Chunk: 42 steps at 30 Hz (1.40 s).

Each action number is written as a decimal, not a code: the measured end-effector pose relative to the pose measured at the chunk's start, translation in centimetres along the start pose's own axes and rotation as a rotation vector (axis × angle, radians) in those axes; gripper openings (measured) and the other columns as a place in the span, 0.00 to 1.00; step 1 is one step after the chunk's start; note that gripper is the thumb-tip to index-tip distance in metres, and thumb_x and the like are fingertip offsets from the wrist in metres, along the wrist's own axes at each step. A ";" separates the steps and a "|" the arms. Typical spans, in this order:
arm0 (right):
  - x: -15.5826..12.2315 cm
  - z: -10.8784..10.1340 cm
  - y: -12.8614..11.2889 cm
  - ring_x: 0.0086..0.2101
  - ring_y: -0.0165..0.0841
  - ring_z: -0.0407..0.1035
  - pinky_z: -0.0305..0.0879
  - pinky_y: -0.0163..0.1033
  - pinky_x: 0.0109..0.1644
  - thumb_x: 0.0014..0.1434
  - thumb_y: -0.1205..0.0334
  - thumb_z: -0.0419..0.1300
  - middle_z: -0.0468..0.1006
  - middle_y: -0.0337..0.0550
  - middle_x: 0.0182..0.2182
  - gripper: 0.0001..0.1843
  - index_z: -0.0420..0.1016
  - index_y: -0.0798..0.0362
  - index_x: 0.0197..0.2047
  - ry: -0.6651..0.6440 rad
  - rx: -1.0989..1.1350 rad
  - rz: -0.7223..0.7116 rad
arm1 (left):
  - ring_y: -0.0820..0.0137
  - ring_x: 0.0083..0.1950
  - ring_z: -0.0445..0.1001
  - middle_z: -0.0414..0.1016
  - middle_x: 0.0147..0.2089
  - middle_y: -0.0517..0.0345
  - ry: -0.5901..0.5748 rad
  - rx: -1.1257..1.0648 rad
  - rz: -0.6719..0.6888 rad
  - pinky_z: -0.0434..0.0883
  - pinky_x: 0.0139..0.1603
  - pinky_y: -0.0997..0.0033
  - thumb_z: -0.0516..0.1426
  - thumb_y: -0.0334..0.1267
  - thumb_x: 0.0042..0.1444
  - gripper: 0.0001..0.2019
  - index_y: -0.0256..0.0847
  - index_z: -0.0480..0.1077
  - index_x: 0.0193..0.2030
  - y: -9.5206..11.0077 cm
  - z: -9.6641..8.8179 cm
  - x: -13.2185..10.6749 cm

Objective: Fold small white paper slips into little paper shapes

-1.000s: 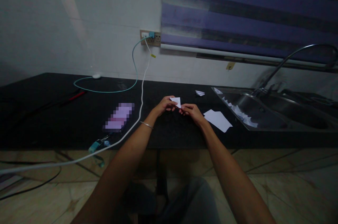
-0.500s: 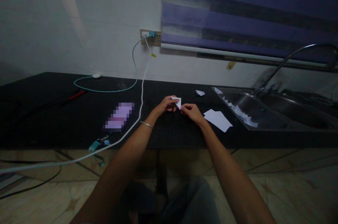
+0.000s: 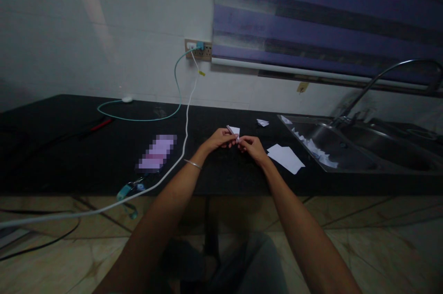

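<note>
My left hand (image 3: 218, 139) and my right hand (image 3: 251, 145) meet over the black counter (image 3: 69, 155), fingers pinched together on a small white folded paper piece (image 3: 234, 130). Only its top corner shows above my fingertips. A thin bangle circles my left wrist. Loose white paper sheets (image 3: 285, 157) lie on the counter just right of my right hand, and a small paper scrap (image 3: 262, 122) sits farther back.
A steel sink (image 3: 349, 146) with paper bits and a curved tap is at the right. A blurred phone (image 3: 157, 152) lies left of my hands, with a white cable (image 3: 185, 123) and a teal cable running from a wall socket (image 3: 198, 49). Keys lie near the counter's front edge.
My hands have drawn closer together and the paper piece has been folded or turned smaller, so less of it shows than a second ago.
</note>
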State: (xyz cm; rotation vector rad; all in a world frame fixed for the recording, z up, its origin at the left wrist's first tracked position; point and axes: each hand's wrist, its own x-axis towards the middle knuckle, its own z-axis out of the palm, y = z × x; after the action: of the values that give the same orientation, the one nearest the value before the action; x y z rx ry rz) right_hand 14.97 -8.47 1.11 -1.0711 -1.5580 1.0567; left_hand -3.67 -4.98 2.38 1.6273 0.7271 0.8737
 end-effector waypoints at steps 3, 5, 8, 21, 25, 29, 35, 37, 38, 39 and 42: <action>0.0 0.0 0.0 0.23 0.27 0.64 0.60 0.34 0.29 0.51 0.52 0.64 0.74 0.38 0.24 0.13 0.78 0.54 0.31 -0.011 0.018 0.011 | 0.78 0.22 0.67 0.71 0.24 0.58 0.007 0.025 0.028 0.58 0.22 0.79 0.62 0.54 0.52 0.21 0.33 0.71 0.30 -0.2 0.3 0.2; 0.0 0.0 0.0 0.23 0.27 0.64 0.60 0.34 0.29 0.51 0.52 0.64 0.73 0.37 0.23 0.13 0.77 0.55 0.31 -0.013 0.026 0.015 | 0.78 0.22 0.67 0.70 0.22 0.59 0.001 0.053 0.043 0.59 0.23 0.79 0.62 0.55 0.52 0.22 0.33 0.70 0.28 -0.2 0.6 0.2; 0.0 0.0 -0.1 0.22 0.26 0.63 0.59 0.33 0.28 0.50 0.52 0.64 0.72 0.36 0.22 0.13 0.77 0.55 0.29 -0.031 0.035 0.015 | 0.78 0.21 0.65 0.68 0.19 0.60 -0.020 0.091 0.070 0.59 0.22 0.78 0.61 0.56 0.53 0.23 0.33 0.70 0.26 -0.1 0.8 0.1; -0.2 0.2 -0.5 0.25 0.30 0.65 0.64 0.34 0.24 0.49 0.47 0.66 0.72 0.38 0.25 0.17 0.75 0.51 0.34 0.183 0.021 -0.062 | 0.78 0.16 0.60 0.63 0.15 0.64 0.112 0.151 0.073 0.54 0.20 0.77 0.57 0.59 0.56 0.25 0.37 0.64 0.23 0.0 1.0 0.3; -0.1 0.2 -0.2 0.23 0.30 0.64 0.63 0.35 0.23 0.49 0.47 0.67 0.76 0.42 0.27 0.18 0.79 0.54 0.36 0.186 -0.024 -0.072 | 0.78 0.16 0.60 0.62 0.15 0.63 0.099 0.175 0.125 0.55 0.20 0.77 0.56 0.59 0.58 0.26 0.38 0.63 0.22 0.4 1.1 0.1; 0.0 0.2 0.1 0.21 0.29 0.64 0.62 0.36 0.23 0.50 0.47 0.67 0.77 0.42 0.27 0.20 0.81 0.56 0.37 0.172 -0.045 -0.074 | 0.79 0.16 0.59 0.62 0.15 0.63 0.084 0.209 0.128 0.55 0.21 0.77 0.54 0.59 0.59 0.26 0.37 0.64 0.22 0.4 1.0 0.1; -0.1 0.3 0.0 0.22 0.29 0.64 0.61 0.36 0.25 0.49 0.46 0.67 0.79 0.43 0.28 0.22 0.82 0.57 0.38 0.153 -0.066 -0.065 | 0.78 0.18 0.61 0.64 0.17 0.62 0.058 0.204 0.159 0.56 0.21 0.77 0.53 0.60 0.60 0.27 0.37 0.65 0.24 -0.5 0.9 0.3; -0.1 0.3 -0.1 0.22 0.28 0.63 0.59 0.36 0.25 0.48 0.47 0.68 0.78 0.42 0.26 0.21 0.82 0.57 0.37 0.149 -0.065 -0.045 | 0.79 0.18 0.61 0.64 0.17 0.62 0.029 0.209 0.162 0.56 0.21 0.78 0.52 0.61 0.60 0.27 0.36 0.65 0.24 -0.7 0.9 0.4; -0.1 0.3 -0.1 0.22 0.28 0.63 0.59 0.36 0.26 0.48 0.47 0.68 0.77 0.41 0.25 0.21 0.81 0.57 0.36 0.144 -0.059 -0.038 | 0.79 0.18 0.61 0.64 0.18 0.62 0.015 0.213 0.159 0.56 0.21 0.78 0.52 0.61 0.60 0.27 0.36 0.65 0.25 -0.8 0.9 0.4; -0.1 0.3 -0.1 0.22 0.28 0.62 0.58 0.35 0.26 0.47 0.48 0.68 0.76 0.41 0.24 0.20 0.81 0.57 0.35 0.140 -0.049 -0.034 | 0.79 0.18 0.61 0.64 0.18 0.62 0.003 0.218 0.156 0.56 0.21 0.78 0.52 0.61 0.60 0.27 0.36 0.65 0.25 -0.8 0.9 0.5; 0.0 0.3 0.0 0.22 0.27 0.61 0.56 0.35 0.27 0.45 0.48 0.69 0.74 0.38 0.22 0.20 0.79 0.57 0.33 0.116 -0.016 -0.025 | 0.78 0.18 0.62 0.65 0.18 0.63 -0.013 0.230 0.158 0.57 0.21 0.78 0.51 0.62 0.60 0.28 0.36 0.66 0.26 -0.8 1.0 0.5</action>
State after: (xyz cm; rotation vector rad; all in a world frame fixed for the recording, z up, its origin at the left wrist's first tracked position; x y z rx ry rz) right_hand 14.71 -8.47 1.08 -1.1014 -1.4852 0.9501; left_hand -2.61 -4.96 1.58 1.9139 0.7174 0.9167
